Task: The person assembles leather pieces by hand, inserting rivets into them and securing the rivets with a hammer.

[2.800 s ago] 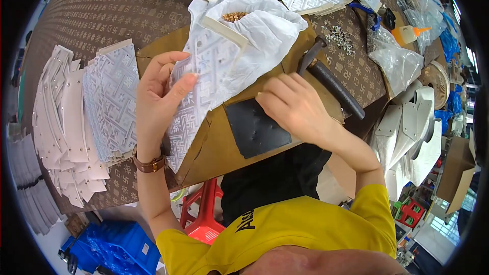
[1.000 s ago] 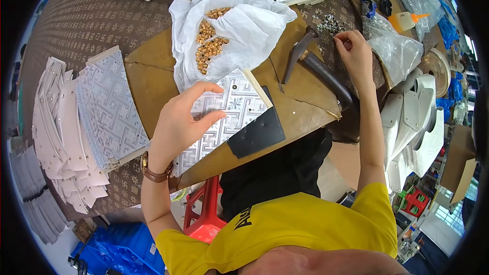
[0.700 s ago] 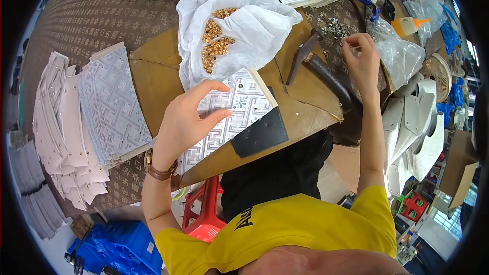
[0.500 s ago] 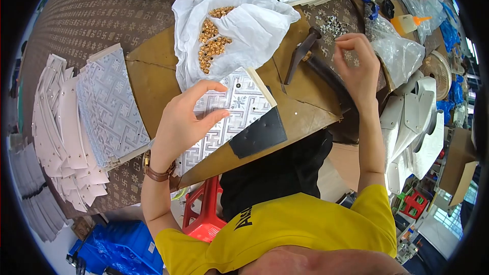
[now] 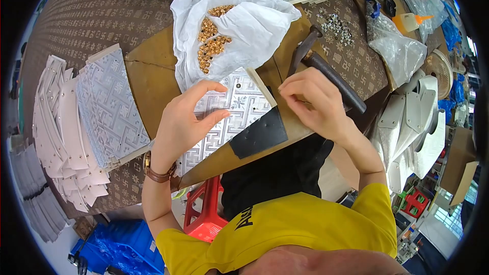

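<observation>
My left hand (image 5: 186, 125) rests on a white-and-grey patterned panel (image 5: 224, 130), thumb and fingers apart. The panel has a small dark dot near its top and a cream edge strip. My right hand (image 5: 318, 104) is just right of that panel, fingertips pinched together; anything between them is too small or hidden to make out. Beyond it lies a hammer (image 5: 336, 81) with a dark handle, partly behind my right hand. Gold-coloured small fasteners (image 5: 214, 47) lie on crumpled white paper (image 5: 257, 28). A black patch (image 5: 259, 133) is on the brown board (image 5: 150, 76) beneath the panel.
Loose silver fasteners (image 5: 338, 29) lie at the upper right, near a plastic bag (image 5: 400, 51) and an orange-tipped bottle (image 5: 407, 23). Stacked patterned panels (image 5: 109, 107) and pale strips (image 5: 69, 127) are at left. White panels (image 5: 407, 127) stand at right.
My right hand has moved left and toward my body, from beside the silver fasteners to beside the panel. The hammer's handle has shifted a little. My left hand stays in place.
</observation>
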Demonstrator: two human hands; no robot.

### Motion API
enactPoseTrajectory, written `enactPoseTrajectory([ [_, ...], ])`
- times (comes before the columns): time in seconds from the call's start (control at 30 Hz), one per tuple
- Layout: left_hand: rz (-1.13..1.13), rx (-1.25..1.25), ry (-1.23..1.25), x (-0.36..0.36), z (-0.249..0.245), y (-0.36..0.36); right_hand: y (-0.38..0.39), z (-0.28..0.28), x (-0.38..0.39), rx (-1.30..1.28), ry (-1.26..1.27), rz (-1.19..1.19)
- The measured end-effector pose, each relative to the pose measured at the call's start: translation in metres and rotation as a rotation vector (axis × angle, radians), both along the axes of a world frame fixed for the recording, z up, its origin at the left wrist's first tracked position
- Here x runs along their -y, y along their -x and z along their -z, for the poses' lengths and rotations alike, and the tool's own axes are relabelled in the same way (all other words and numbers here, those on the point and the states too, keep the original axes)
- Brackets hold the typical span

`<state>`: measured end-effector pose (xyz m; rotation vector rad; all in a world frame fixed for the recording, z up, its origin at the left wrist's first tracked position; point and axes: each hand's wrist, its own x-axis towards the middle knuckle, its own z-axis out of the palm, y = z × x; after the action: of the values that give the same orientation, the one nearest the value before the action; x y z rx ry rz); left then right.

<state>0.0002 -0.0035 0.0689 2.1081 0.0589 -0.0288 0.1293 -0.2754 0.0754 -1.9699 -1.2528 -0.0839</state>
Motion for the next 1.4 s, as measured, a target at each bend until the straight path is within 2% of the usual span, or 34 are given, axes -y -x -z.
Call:
enactPoseTrajectory([
  [0.1,-0.002,-0.018,-0.035,0.002,-0.002,0.0,0.008,0.002,-0.007,-0.037,0.03,-0.126],
  [0.27,-0.036,0.003,-0.032,0.008,-0.005,0.001,0.016,0.011,-0.018,-0.022,0.029,-0.189],
  [0.4,-0.035,0.016,-0.056,0.008,-0.003,0.001,0.017,0.009,-0.021,0.118,0.102,-0.269],
  [0.5,-0.025,0.044,-0.08,0.007,-0.003,0.003,0.032,0.003,-0.02,0.384,0.188,-0.265],
  [0.53,-0.03,0.025,-0.089,0.008,-0.004,0.003,0.031,0.001,-0.018,0.385,0.187,-0.264],
  [0.63,-0.041,-0.007,-0.1,0.008,-0.005,0.003,0.015,-0.005,-0.001,0.215,0.198,-0.211],
  [0.7,-0.027,0.057,-0.105,0.006,0.0,0.003,-0.004,0.004,0.008,0.346,0.149,0.113],
  [0.77,-0.027,0.09,-0.111,0.006,-0.001,0.005,-0.018,0.004,0.011,0.407,0.233,0.431],
  [0.87,-0.038,-0.046,-0.077,0.008,-0.01,0.004,-0.032,0.025,0.03,0.37,0.306,0.451],
  [0.93,-0.038,-0.042,-0.078,0.008,-0.009,0.004,-0.033,0.023,0.036,0.359,0.341,0.462],
  [1.03,-0.053,-0.06,-0.074,0.006,-0.005,0.004,-0.016,-0.014,0.037,0.081,0.268,0.358],
  [1.07,-0.049,-0.025,-0.08,0.005,-0.003,0.005,-0.001,-0.026,0.044,0.072,0.277,0.353],
  [1.13,-0.026,0.046,-0.092,0.005,0.0,0.004,0.029,-0.045,0.061,-0.72,-0.213,0.272],
  [1.17,-0.019,0.043,-0.091,0.006,0.001,0.003,0.031,-0.043,0.059,-0.722,-0.213,0.279],
  [1.33,-0.033,0.001,-0.115,0.008,-0.008,0.005,0.041,-0.026,0.02,-0.297,0.532,-0.029],
  [1.4,-0.035,-0.091,-0.097,0.007,-0.012,0.003,0.038,-0.027,0.019,-0.293,0.444,0.055],
])
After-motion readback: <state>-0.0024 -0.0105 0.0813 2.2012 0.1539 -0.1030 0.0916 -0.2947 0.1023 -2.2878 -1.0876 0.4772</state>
